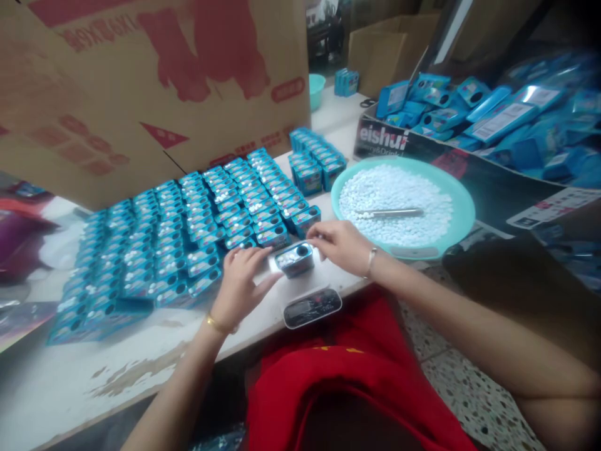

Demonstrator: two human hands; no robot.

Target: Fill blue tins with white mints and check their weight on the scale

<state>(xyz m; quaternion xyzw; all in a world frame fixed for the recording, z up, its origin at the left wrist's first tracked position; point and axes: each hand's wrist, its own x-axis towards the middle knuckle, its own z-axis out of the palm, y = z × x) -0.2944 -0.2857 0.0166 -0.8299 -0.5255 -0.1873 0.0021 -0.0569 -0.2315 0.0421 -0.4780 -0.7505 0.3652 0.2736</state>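
Observation:
A small blue box point(295, 263) sits on a white digital scale point(313, 308). White pellets lie on its top beside a dark round hole. My left hand point(241, 282) is at the box's left side, thumb and fingers apart and holding nothing. At the box's right end is my right hand point(340, 247), its fingers curled and thumb and fingertips close together. Whatever they pinch is too small or hidden to make out. Right of the box stands a turquoise basin point(462, 216) full of white pellets point(389, 181), with a metal scoop-like tool point(392, 213) lying on them.
Long rows of blue boxes point(164, 244) cover the table's left and middle, some with pellets on top. A smaller group point(317, 160) stands behind. A large cardboard carton point(154, 94) walls off the back. To the right, a dark carton point(422, 147) holds heaped blue packs point(498, 119).

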